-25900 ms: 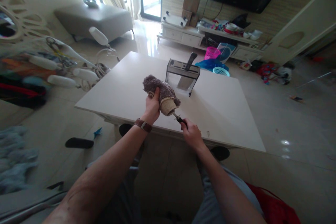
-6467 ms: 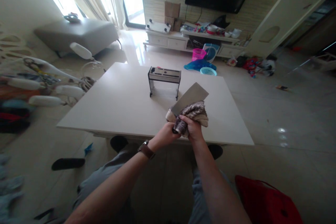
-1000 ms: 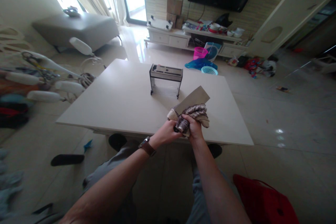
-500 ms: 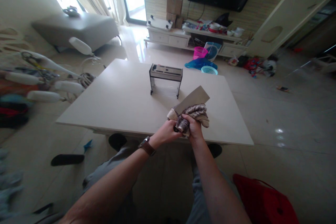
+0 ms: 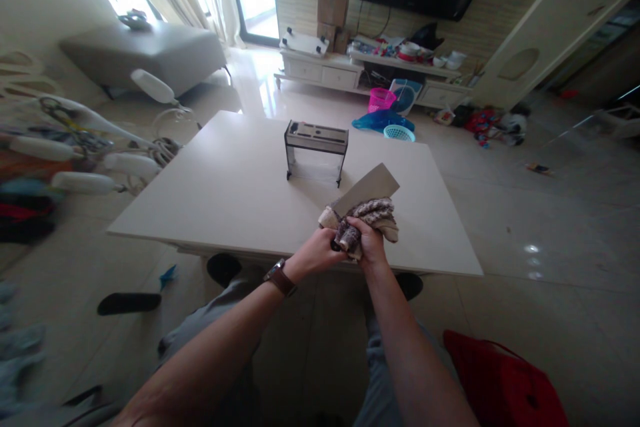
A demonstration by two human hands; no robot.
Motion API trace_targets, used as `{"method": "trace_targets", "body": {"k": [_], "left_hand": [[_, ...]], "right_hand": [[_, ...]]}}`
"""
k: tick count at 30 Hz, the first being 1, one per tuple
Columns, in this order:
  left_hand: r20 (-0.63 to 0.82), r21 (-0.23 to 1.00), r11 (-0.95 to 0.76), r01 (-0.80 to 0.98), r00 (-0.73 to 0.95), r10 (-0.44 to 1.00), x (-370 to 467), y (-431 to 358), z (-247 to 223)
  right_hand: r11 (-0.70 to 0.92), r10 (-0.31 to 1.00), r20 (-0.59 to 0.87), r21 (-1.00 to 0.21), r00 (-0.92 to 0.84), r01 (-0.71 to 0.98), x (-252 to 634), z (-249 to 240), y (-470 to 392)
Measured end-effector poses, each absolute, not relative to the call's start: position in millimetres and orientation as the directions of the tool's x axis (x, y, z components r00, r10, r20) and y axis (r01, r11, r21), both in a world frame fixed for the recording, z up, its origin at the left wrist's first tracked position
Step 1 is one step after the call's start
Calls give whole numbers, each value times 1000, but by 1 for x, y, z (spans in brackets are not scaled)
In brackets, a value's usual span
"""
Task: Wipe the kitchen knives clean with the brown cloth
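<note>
A cleaver [image 5: 371, 185] with a broad grey rectangular blade points away to the upper right over the near part of the white table. My left hand [image 5: 320, 252], with a watch on its wrist, is closed around the handle end, of which only a dark bit shows. A bunched brown-and-cream cloth [image 5: 377, 213] is wrapped about the lower blade. My right hand [image 5: 369, 243] grips this cloth, thumb on top, close beside the left hand. Beyond the blade stands a knife rack [image 5: 317, 137] with a slotted top, clear sides and small dark feet.
The white table [image 5: 200, 193] spans the space before me. A red bag [image 5: 500, 380] lies on the floor at right, and a black stool-like piece [image 5: 129, 304] is at left. Past the table are a pink basket [image 5: 381, 100], a light-blue basket [image 5: 399, 133] and a TV cabinet [image 5: 340, 77].
</note>
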State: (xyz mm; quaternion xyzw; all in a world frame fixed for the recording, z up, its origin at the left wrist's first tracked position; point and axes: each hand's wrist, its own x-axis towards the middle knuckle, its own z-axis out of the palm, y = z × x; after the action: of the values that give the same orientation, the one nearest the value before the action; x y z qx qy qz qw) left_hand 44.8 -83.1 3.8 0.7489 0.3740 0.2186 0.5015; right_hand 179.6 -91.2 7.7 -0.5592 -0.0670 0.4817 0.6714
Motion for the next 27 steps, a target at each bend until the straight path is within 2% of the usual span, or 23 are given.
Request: {"method": "trace_targets", "body": {"k": [17, 27], "left_hand": [[-46, 918, -214, 334, 627, 778, 45, -83, 5], [-47, 917, -221, 332, 641, 766, 45, -83, 6]], "right_hand": [[-72, 765, -381, -852, 519, -518, 183, -1, -89], [-57, 735, -418, -823, 534, -566, 179, 6, -91]]}}
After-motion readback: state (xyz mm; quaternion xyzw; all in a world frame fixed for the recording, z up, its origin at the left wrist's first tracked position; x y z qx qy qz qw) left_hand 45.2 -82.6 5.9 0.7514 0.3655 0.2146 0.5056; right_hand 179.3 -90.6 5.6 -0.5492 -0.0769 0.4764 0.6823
